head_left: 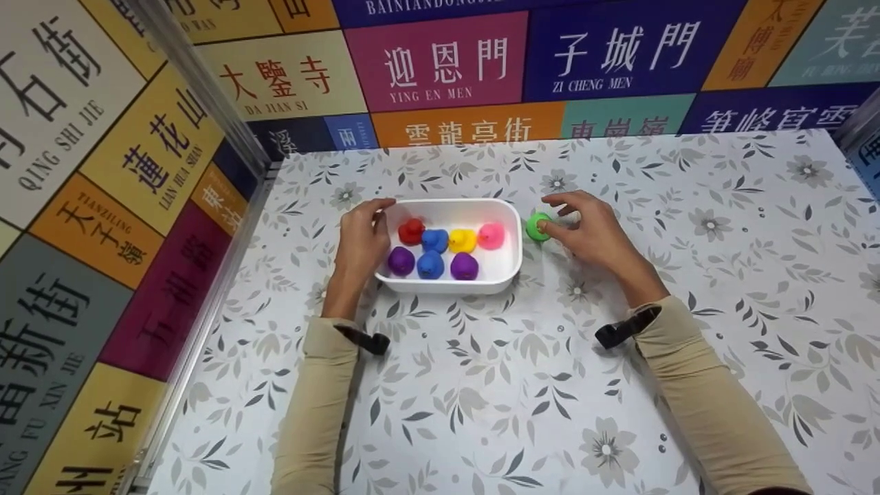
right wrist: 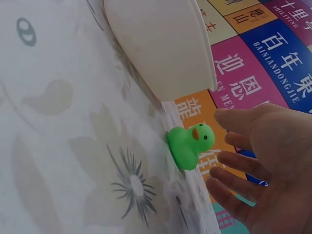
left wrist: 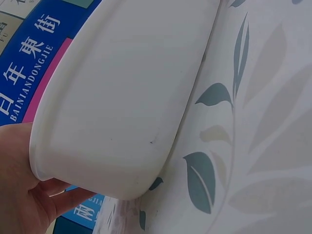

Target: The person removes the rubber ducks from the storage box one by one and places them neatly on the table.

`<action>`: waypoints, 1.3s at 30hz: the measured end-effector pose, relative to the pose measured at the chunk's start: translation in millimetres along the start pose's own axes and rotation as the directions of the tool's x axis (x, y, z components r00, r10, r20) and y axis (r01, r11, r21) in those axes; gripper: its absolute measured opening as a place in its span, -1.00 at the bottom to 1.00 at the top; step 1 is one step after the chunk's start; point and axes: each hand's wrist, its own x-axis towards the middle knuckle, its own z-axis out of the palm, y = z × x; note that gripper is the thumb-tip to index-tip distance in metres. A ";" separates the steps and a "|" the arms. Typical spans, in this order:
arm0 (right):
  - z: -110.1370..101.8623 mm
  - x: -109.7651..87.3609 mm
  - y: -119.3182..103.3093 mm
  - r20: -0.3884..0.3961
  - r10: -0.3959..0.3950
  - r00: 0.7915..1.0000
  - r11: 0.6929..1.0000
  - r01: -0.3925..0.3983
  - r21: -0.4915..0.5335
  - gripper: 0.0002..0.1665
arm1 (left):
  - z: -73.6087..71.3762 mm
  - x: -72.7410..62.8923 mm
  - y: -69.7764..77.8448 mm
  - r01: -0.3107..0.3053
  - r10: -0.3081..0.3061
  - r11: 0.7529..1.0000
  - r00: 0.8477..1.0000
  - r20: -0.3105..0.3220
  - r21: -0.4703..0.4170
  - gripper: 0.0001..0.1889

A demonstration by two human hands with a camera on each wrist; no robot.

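Observation:
A white plastic tub (head_left: 450,287) stands on the table with several small rubber ducks in it. Red (head_left: 412,232), yellow (head_left: 463,240) and pink (head_left: 491,236) ducks lie among blue and purple ones. My left hand (head_left: 362,237) holds the tub's left end at the rim; in the left wrist view part of that hand (left wrist: 22,180) is behind the tub. Just right of the tub, a green rubber duck (right wrist: 190,145) sits upright on the table. My right hand (head_left: 591,227) is beside it, fingers spread and slightly bent, with a small gap to the duck in the right wrist view.
A white cloth (head_left: 481,399) with grey leaves and flowers covers the table. Colourful panels with printed characters (head_left: 440,65) rise behind the table and along its left side. Both forearms, in beige sleeves, wear black wrist straps (head_left: 629,328).

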 end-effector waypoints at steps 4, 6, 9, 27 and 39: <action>0.0 -0.7 -8.9 -0.009 -0.023 1.000 1.000 0.023 0.006 -0.45 | -0.2 -0.5 0.8 0.007 -0.007 1.000 1.000 0.008 -0.002 -0.62; 1.6 -0.6 -14.6 -0.013 -0.043 0.999 0.999 0.043 -0.002 -0.48 | -0.2 -0.2 0.9 0.012 -0.012 1.000 1.000 0.009 -0.002 -0.63; 5.3 -0.7 -23.6 -0.022 -0.069 0.997 0.998 0.069 -0.013 -0.51 | 0.1 0.6 0.9 0.014 -0.014 1.000 1.000 0.007 0.003 -0.64; 47.9 -3.1 -62.0 -0.024 -0.210 0.977 0.965 0.204 -0.168 -0.56 | 1.5 -0.2 -1.6 0.022 -0.022 0.999 1.000 -0.008 -0.044 -0.64; 71.9 0.6 -78.1 -0.075 -0.131 0.988 0.953 0.105 -0.285 -0.62 | 1.6 -1.6 -5.1 0.075 -0.075 0.990 0.997 0.004 -0.119 -0.67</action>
